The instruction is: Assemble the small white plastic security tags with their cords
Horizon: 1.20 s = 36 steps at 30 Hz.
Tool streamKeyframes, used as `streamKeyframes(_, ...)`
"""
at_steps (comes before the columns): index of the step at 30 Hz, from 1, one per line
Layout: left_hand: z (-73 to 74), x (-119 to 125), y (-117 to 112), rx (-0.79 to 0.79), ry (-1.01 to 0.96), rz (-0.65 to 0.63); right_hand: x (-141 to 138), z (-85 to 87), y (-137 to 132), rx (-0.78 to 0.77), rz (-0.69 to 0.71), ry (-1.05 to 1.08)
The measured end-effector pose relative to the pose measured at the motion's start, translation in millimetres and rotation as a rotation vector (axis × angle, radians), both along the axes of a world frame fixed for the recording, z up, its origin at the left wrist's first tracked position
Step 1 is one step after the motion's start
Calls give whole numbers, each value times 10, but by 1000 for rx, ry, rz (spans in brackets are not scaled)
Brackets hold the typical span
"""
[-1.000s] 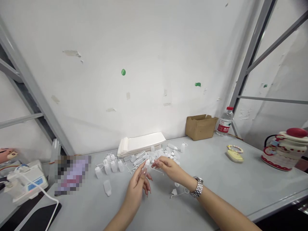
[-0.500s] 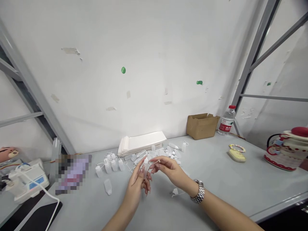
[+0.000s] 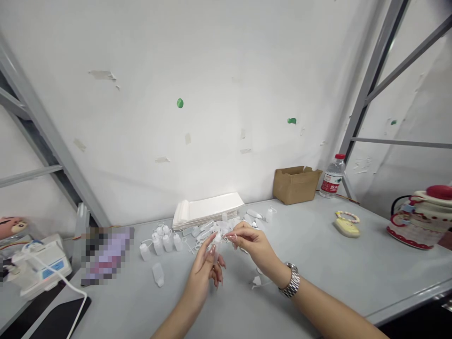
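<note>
My left hand (image 3: 203, 269) holds a small translucent plastic dropper bottle (image 3: 216, 246) upright between its fingers. My right hand (image 3: 250, 243) pinches a thin white tethered cap (image 3: 228, 234) at the bottle's top, and the fingers partly hide the join. Behind the hands lies a heap of similar loose bottles and caps (image 3: 235, 226). To the left stands a group of capped bottles (image 3: 158, 243), with a single bottle (image 3: 158, 275) lying nearer me. A silver wristwatch (image 3: 291, 280) circles my right wrist.
A stack of white paper (image 3: 206, 211) lies against the wall behind the heap. On the grey table (image 3: 318, 263) are a cardboard box (image 3: 295, 185), a water bottle (image 3: 332, 177), a small yellow pouch (image 3: 346, 227) and a red-and-white lidded pot (image 3: 420, 219). Grey steel rack posts frame both sides.
My hands have drawn slightly closer around the bottle top. The right hand now sits a little higher and tighter on the cap. The view has shifted only slightly.
</note>
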State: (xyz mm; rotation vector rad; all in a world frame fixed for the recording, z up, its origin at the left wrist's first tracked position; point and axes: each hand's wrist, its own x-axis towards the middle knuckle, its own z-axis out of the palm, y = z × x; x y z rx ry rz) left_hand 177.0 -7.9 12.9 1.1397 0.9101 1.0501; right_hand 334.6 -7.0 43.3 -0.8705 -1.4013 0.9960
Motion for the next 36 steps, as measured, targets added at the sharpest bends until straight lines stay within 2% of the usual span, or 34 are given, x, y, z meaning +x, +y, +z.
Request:
streamKeyframes(6,26,-2,-17,-14,-1,3,5,-16,0,22,-32,-36)
streamKeyframes(10,52,-6,-29,-6,12,-12,-9,-28,14,9,-114,-64)
streamKeyframes(16,80,-8,-83,93,53,-57,-21,-35,24,-6,-237,-149)
streamKeyframes(26,9,-16,-111,235,166,3,-47,-8,-38,84,-309,-333)
streamKeyframes(32,0,-11,-123,267,209,42,-53,-25,-52,113,-313,-343)
streamKeyframes(36,-24,-23,-119,266,205,55,-38,-54,-25,35,-245,-252)
